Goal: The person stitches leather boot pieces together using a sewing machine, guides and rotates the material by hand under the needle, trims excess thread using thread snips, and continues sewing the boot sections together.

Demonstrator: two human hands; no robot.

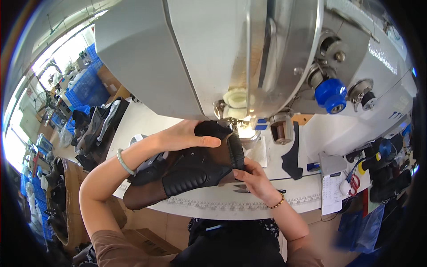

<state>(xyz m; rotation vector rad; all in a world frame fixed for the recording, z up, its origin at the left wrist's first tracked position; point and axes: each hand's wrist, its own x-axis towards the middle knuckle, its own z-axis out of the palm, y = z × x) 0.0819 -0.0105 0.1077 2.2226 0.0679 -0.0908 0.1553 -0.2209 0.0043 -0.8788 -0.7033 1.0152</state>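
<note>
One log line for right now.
left hand: on shoe piece | right hand: holding its right end | place: at sewing machine

Most fingers of the left hand (184,135) are hidden behind the black and brown shoe piece (187,173), while the right hand (258,180) and wrist cover part of the small scissors (242,189). The top edge cuts off the sewing machine (138,53), and glare washes out its stitching spot. The lower edge crops both sleeves (106,245).

left fingers (208,141), right fingers (252,166) on a brown-black piece (193,167) — sewing machine (209,53) above
</note>
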